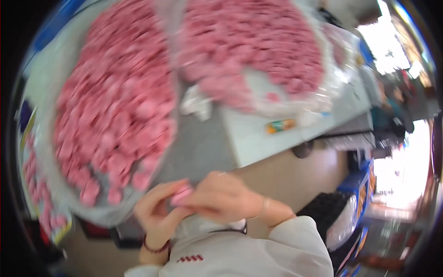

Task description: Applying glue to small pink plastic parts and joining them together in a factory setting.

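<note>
Close to my body, beyond the table's near edge, both hands meet at a small pink piece (pixel 181 194). My left hand (pixel 154 212) pinches it between thumb and fingers from the left. Its fingers curve round, with a dark red bracelet at the wrist. My right hand (pixel 226 196) is closed, its fingertips pressed against the piece from the right; a thin band circles that wrist. The piece is blurred and partly covered by fingers. Just ahead on the left spreads a large heap of round pink pieces (pixel 120 106), lying on clear plastic sheeting (pixel 97 212).
A second pink heap (pixel 258 41) lies in clear plastic at the far right. Crumpled white tissue (pixel 197 102) sits between the heaps. A small orange-and-green packet (pixel 280 125) rests near the white table's (pixel 249 147) edge. Blue crates (pixel 357 180) and a black chair-like object (pixel 318 214) stand right.
</note>
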Tool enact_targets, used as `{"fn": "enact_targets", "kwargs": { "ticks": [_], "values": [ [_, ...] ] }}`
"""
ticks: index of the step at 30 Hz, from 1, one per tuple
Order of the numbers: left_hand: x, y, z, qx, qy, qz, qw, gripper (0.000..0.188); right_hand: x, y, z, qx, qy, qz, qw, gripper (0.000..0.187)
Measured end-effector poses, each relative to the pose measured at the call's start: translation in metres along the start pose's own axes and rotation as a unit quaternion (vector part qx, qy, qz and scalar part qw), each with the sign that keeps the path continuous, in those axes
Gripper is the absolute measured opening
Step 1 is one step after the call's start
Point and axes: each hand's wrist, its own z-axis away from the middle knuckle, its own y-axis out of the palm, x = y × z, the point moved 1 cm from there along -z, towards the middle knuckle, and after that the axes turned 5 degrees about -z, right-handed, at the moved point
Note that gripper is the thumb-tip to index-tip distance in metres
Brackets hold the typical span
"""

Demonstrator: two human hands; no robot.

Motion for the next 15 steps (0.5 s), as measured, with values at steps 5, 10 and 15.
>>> {"fn": "enact_targets", "kwargs": {
  "ticks": [5, 10, 15],
  "values": [
    [0.008, -0.022, 0.018, -0.084, 0.041, -0.015, 0.995, 0.038, 0.009, 0.015, -0.007, -0.109, -0.069, -0.077, 0.989, 0.025],
    [0.027, -0.02, 0.018, -0.099, 0.032, -0.016, 0.994, 0.032, 0.008, 0.015, 0.003, -0.121, -0.067, -0.08, 0.987, 0.022],
    [0.019, -0.022, 0.019, -0.101, 0.015, -0.003, 0.995, 0.033, 0.01, 0.015, 0.0, -0.113, -0.063, -0.141, 0.981, 0.022]
  ]
}}
